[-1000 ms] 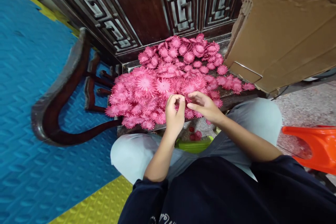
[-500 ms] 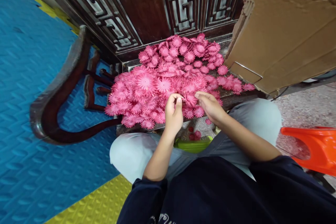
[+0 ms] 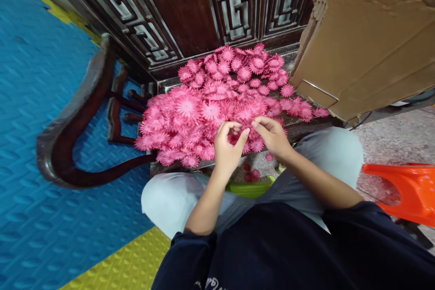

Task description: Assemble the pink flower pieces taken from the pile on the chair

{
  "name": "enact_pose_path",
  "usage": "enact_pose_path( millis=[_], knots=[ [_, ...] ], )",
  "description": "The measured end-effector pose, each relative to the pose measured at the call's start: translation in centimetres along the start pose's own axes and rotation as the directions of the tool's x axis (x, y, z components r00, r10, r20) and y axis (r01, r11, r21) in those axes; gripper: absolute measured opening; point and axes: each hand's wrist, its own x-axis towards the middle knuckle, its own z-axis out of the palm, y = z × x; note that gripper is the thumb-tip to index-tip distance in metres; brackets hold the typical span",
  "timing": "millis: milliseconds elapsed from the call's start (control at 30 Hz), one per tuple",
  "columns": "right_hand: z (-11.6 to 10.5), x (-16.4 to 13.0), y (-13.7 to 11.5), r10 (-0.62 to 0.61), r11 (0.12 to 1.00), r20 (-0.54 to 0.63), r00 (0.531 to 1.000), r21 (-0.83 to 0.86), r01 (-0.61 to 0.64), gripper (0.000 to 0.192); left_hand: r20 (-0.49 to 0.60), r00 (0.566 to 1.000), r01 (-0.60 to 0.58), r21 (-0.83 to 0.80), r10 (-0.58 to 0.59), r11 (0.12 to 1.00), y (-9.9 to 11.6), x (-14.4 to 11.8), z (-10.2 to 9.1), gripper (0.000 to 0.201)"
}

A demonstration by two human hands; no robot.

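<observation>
Both hands closed in since earlier: left hand (image 3: 227, 148) and right hand (image 3: 272, 138) pinching pink paper flower (image 3: 238, 138) at frame centre, separating it from pink flower pile (image 3: 217, 99); next needs gentle pull.

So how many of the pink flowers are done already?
Done: only a few small pieces show in the green tray at the knees. In hand: left hand and right hand pinch one flower between fingertips. Left: a big pile covers the chair seat.

Left hand (image 3: 227, 147) and right hand (image 3: 272, 137) together, fingertips pinched.
</observation>
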Motion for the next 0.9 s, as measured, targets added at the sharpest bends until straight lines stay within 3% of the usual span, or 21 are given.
enact_pose_path(
  millis=[167, 367, 533, 633, 767, 900],
  knots=[
    [0.1, -0.2, 0.4, -0.009, 0.999, -0.017, 1.000, -0.052, 0.008, 0.027, -0.014, 0.996, -0.080, 0.225, 0.085, 0.971, 0.1, -0.1, -0.1, 0.011],
    [0.3, -0.6, 0.5, -0.128, 0.969, 0.072, 0.989, -0.205, 0.141, 0.012, -0.056, 0.982, -0.143, 0.387, 0.178, 0.911, -0.6, -0.4, 0.3, 0.004],
    [0.1, -0.8, 0.7, -0.299, 0.843, 0.118, 0.947, -0.432, 0.320, 0.027, -0.094, 0.952, -0.211, 0.484, 0.291, 0.849, -0.9, -0.7, 0.5, 0.013],
    [-0.1, -0.8, 0.9, -0.398, 0.764, 0.131, 0.908, -0.500, 0.407, 0.019, -0.085, 0.939, -0.248, 0.502, 0.333, 0.828, -0.9, -0.6, 0.5, 0.012],
    [0.0, -0.9, 1.1, -0.440, 0.742, 0.114, 0.891, -0.512, 0.432, 0.006, -0.111, 0.944, -0.229, 0.454, 0.310, 0.861, -0.9, -0.4, 0.5, 0.007],
    [0.4, -1.0, 1.5, -0.406, 0.761, 0.056, 0.912, -0.531, 0.372, 0.007, -0.177, 0.971, -0.096, 0.333, 0.162, 0.938, -0.9, -0.2, 0.5, 0.017]
  ],
)
